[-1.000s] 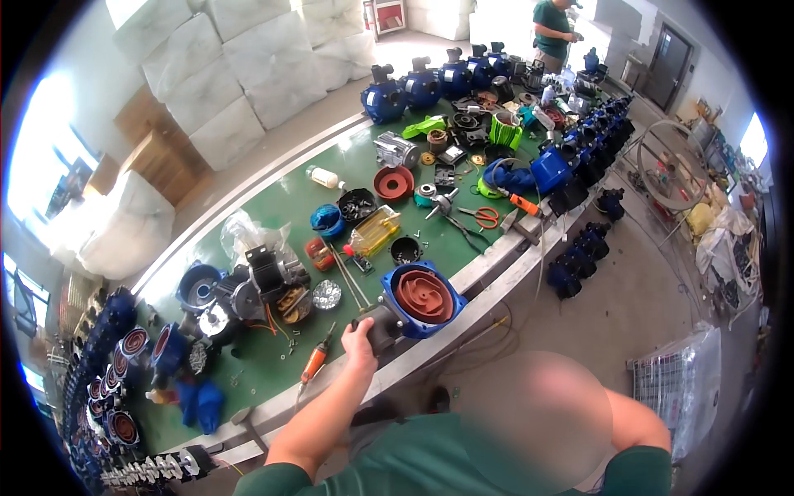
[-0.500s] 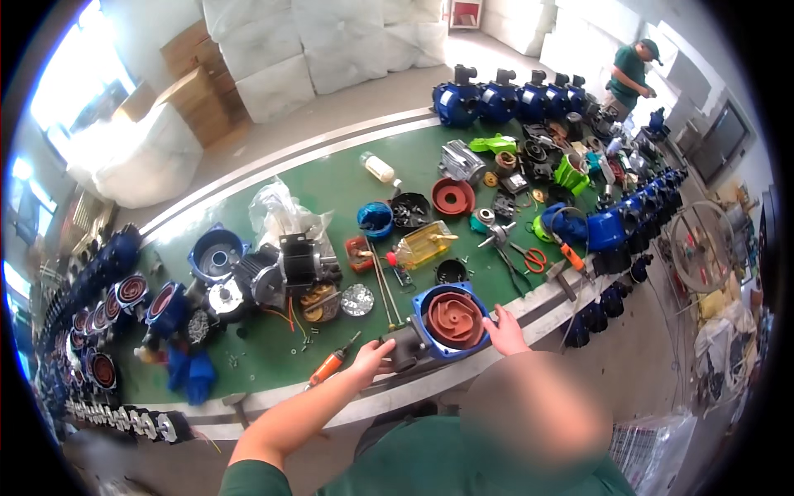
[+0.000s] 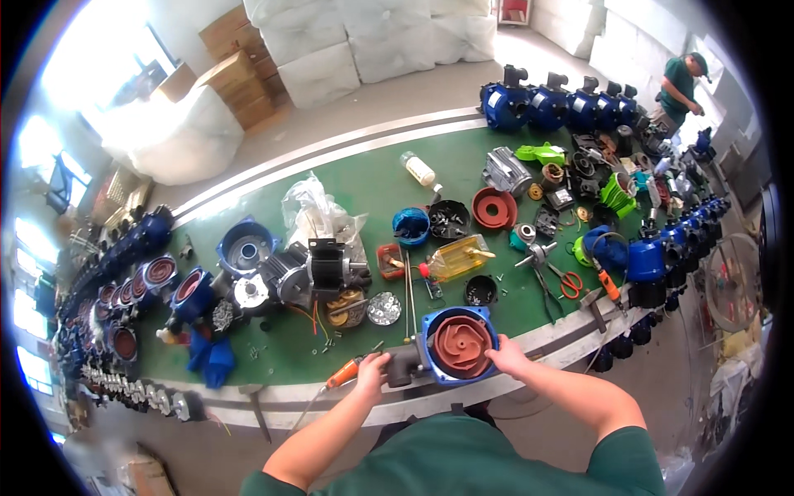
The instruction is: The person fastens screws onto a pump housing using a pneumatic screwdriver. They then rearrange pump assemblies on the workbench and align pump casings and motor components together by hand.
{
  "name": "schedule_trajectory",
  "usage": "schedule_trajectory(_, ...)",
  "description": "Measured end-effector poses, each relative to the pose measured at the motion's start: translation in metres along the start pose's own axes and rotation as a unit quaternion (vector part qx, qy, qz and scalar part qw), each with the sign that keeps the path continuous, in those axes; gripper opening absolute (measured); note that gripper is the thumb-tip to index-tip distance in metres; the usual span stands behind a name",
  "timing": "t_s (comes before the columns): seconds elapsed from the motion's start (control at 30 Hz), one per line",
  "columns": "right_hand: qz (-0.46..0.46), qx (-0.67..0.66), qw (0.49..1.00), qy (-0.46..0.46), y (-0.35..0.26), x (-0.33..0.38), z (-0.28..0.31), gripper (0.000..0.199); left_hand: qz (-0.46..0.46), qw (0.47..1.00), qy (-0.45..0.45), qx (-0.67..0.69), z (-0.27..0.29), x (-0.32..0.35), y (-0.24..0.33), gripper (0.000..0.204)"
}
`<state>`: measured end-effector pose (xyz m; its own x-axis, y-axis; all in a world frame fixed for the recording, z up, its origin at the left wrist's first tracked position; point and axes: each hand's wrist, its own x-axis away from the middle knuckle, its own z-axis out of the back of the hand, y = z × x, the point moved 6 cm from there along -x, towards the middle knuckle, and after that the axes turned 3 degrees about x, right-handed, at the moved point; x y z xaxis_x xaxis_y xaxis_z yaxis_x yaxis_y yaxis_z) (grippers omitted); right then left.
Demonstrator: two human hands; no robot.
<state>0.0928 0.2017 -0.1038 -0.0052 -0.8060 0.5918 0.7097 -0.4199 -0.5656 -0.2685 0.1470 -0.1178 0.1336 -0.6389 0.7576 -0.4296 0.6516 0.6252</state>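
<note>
At the near edge of the green bench [image 3: 356, 198], a pump body [image 3: 429, 350] lies with its blue square housing open upward. Inside it sits a reddish-brown impeller [image 3: 461, 346] with curved vanes. My left hand [image 3: 371, 376] is closed round the dark grey pipe end at the pump's left side. On the opposite side, my right hand [image 3: 508, 357] grips the blue housing's rim, thumb on top and the other fingers mostly hidden. An orange-handled power screwdriver [image 3: 342, 374] lies right beside my left hand.
Beyond the pump stand a black cup [image 3: 480, 290], a yellow oil bottle [image 3: 460, 257] and a tray of small metal parts [image 3: 384, 308]. Scissors [image 3: 570, 284] and a hammer [image 3: 593, 308] lie to the right. Motors [image 3: 335, 269] stand left. A co-worker [image 3: 682, 87] stands far right.
The whole view has swung, so the bench contents sit further right in the picture. My right hand's fingers have closed on the housing rim, and the pump sits squarer to me.
</note>
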Motion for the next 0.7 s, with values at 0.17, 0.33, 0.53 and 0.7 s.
schedule_trajectory(0.17,0.078,-0.066,0.991,-0.088,-0.018,-0.023,-0.043,0.064,-0.099,0.984,0.124,0.081,0.041,-0.007,0.021,0.021)
schedule_trajectory(0.33,0.116,-0.142,0.973,-0.14,-0.058,-0.034,-0.039,0.07,-0.097,0.957,0.218,0.163,0.048,0.015,0.022,0.02)
schedule_trajectory(0.53,0.07,-0.223,0.936,-0.263,-0.015,-0.037,-0.046,0.055,-0.1,0.961,0.215,0.142,0.075,0.002,0.005,0.035)
schedule_trajectory(0.7,-0.008,-0.287,0.937,-0.197,0.044,-0.016,-0.009,0.052,-0.071,0.977,0.199,-0.001,0.075,-0.001,0.043,0.035)
